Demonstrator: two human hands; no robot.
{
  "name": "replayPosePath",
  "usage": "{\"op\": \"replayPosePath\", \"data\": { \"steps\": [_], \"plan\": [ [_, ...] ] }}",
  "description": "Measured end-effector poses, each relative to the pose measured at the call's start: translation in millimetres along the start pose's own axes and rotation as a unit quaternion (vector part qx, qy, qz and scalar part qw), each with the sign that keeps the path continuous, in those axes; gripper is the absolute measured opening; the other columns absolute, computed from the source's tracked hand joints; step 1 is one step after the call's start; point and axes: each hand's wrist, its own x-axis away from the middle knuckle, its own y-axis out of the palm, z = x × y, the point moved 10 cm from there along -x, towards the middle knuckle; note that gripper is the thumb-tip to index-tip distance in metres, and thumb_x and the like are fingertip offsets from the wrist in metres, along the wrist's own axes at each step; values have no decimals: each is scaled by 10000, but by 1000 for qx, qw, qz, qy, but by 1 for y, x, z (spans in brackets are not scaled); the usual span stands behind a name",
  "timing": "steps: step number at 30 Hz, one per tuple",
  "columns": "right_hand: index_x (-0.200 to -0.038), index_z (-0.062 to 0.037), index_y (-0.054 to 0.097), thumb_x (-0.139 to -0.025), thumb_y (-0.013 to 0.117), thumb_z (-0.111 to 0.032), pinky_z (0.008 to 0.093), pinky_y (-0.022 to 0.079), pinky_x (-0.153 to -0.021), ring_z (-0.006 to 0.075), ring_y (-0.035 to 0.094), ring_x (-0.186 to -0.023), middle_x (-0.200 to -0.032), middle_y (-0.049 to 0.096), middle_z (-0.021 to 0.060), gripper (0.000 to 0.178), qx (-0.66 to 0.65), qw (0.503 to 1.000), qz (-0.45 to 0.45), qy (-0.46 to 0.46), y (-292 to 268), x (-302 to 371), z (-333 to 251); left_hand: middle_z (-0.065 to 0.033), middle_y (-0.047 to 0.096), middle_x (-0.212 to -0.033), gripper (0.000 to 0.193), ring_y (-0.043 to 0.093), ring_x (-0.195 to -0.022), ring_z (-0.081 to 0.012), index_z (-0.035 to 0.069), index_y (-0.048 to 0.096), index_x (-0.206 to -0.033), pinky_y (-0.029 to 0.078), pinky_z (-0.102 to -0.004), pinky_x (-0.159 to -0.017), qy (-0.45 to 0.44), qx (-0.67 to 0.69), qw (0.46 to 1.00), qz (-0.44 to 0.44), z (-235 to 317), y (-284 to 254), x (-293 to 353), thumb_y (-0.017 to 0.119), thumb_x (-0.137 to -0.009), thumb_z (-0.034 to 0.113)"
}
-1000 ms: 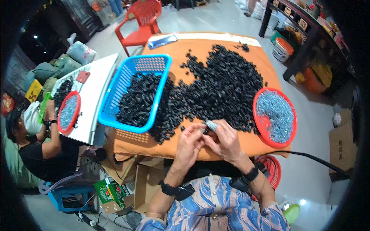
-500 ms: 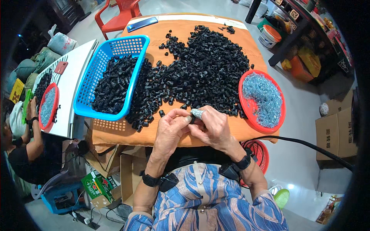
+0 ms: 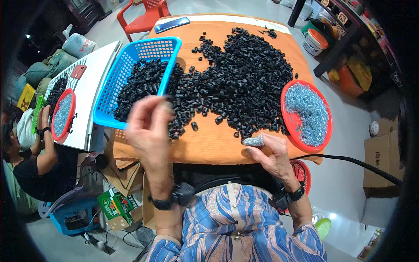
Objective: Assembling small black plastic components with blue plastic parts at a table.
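Observation:
My left hand (image 3: 150, 126), smeared by motion, is over the near right corner of a blue plastic basket (image 3: 99, 117) filled with small black plastic parts (image 3: 142, 81). Whether its fingers hold anything is hidden by the blur. At the near edge of a big heap of the same black parts (image 3: 253, 70), my right hand (image 3: 273, 155) has its silvery-wrapped index finger stretched out, with the thumb a little apart below. That fingertip is close to a black part. Right of the heap, a red round tray (image 3: 328, 131) holds many small clear bluish pieces (image 3: 307, 113).
An orange cloth (image 3: 196, 150) covers the table; a phone (image 3: 172, 25) lies at its far left. Beyond stands a red chair (image 3: 144, 19). A black cable (image 3: 349, 161) runs off right. At left, another person's hands (image 3: 42, 118) are at a green object (image 3: 38, 114) beside a white table (image 3: 94, 87).
My hands, together over the near table edge before, have parted. The left swung up and left to the basket; the right shifted right to the heap's edge. The whole view slid slightly.

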Motion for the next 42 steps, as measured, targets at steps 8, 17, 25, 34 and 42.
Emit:
{"op": "replayPosePath", "data": {
  "steps": [8,17,25,34,42],
  "plan": [
    [-823,45,640,-798,684,-33,246,468,-497,114,609,-584,-698,632,88,93,-47,988,72,131,-4,11,31,-106,675,-901,204,654,-781,-140,-26,623,-1075,529,-241,-703,5,17,1000,3,-6,-1,-19,611,-885,48],
    [-899,19,672,-857,642,-76,202,470,-532,65,591,-591,-705,650,32,108,-203,940,156,225,-17,35,64,-71,677,-839,106,632,-692,-103,-15,669,-937,525,-221,-648,-138,53,977,-156,-58,46,21,629,-879,64],
    [-911,22,663,-860,639,-43,190,454,-518,52,573,-589,-702,631,14,87,-232,937,142,219,-14,34,63,-29,665,-829,135,597,-703,-61,-3,674,-932,486,-195,-626,-124,-8,967,-221,-73,78,34,671,-798,7],
    [-959,4,667,-839,634,-6,185,460,-562,41,577,-640,-741,632,0,125,-157,949,163,221,-31,40,54,-69,579,-726,161,542,-599,-116,-18,642,-863,448,-256,-558,110,-178,945,-250,-46,116,49,697,-713,7],
    [-920,8,659,-788,648,35,214,453,-523,77,582,-599,-746,613,41,135,27,968,219,118,-63,34,31,-31,636,-896,164,597,-746,-91,-32,631,-1023,498,-222,-663,-87,10,962,-257,-61,102,54,569,-872,-20]
  ]
}}
